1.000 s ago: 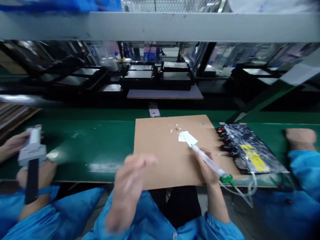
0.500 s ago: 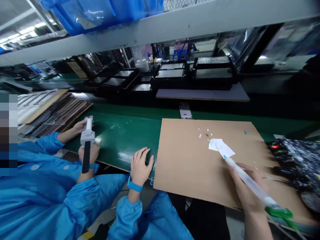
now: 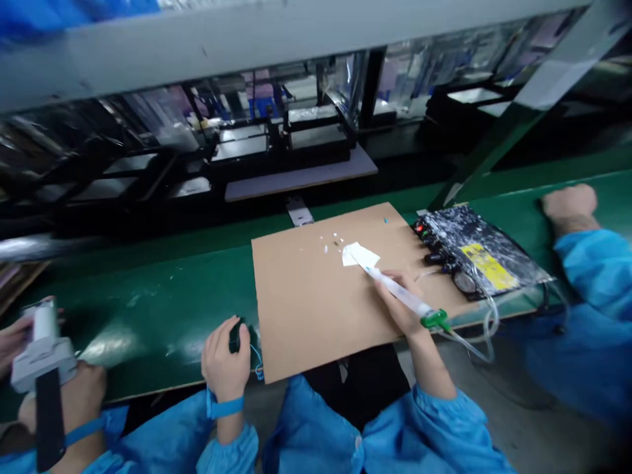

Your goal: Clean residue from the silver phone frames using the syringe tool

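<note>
My right hand (image 3: 401,306) is closed round a glue-dispensing syringe (image 3: 402,294) with a translucent white barrel, its green cap and air tube trailing off right. The syringe slants down to the left, its thin tip at a small white paper piece (image 3: 363,253) on the brown cardboard sheet (image 3: 316,316). My left hand (image 3: 226,359), wearing a blue wrist strap, lies on the green table edge left of the cardboard. Its fingers are bent a little, with the thumb apart; a dark patch shows between thumb and forefinger, and I cannot tell what it is.
At right stands a paint-spotted dispenser controller (image 3: 484,253) with a red light and tubing. Small white scraps dot the cardboard; a phone-like plate (image 3: 299,211) lies behind it. Co-workers' hands are at far left, holding a grey-white device (image 3: 44,349), and at far right (image 3: 570,204).
My view has turned right, so everything sits further left and the right-hand co-worker's arm now shows. The syringe stays in my right hand, its tip at the paper. My left hand stays on the table edge.
</note>
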Demonstrator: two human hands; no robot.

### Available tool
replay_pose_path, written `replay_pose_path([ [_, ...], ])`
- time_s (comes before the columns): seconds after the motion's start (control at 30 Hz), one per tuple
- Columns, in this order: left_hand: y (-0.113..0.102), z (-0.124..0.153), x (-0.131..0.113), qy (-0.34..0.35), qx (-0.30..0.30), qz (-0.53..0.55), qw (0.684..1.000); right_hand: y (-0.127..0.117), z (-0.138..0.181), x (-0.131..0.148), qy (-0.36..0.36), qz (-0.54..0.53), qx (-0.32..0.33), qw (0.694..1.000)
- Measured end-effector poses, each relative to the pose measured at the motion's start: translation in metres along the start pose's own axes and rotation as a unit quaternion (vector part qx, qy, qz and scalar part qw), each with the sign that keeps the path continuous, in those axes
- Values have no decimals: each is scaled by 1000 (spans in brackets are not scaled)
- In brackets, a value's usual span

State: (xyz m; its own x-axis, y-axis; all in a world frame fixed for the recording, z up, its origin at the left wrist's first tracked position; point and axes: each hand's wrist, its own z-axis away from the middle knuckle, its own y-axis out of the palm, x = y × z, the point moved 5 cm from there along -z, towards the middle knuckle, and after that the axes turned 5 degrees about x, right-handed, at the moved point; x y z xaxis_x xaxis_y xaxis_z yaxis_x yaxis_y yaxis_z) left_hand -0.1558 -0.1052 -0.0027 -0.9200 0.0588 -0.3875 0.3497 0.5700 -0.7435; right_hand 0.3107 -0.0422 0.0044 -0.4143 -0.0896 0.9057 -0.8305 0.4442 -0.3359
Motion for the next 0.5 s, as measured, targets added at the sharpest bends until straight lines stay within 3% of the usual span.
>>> replay_pose_path([
  [0.17, -9, 2, -5, 15, -48, 26, 998, 0, 4, 1, 6, -6, 20, 1000],
  [0.3, -13, 6, -5, 36, -54, 40, 997, 1, 6, 6, 9, -15, 35, 999],
  [0.5, -16, 14, 9, 61, -78, 115, 988, -1, 6, 11, 12, 9, 45, 999],
])
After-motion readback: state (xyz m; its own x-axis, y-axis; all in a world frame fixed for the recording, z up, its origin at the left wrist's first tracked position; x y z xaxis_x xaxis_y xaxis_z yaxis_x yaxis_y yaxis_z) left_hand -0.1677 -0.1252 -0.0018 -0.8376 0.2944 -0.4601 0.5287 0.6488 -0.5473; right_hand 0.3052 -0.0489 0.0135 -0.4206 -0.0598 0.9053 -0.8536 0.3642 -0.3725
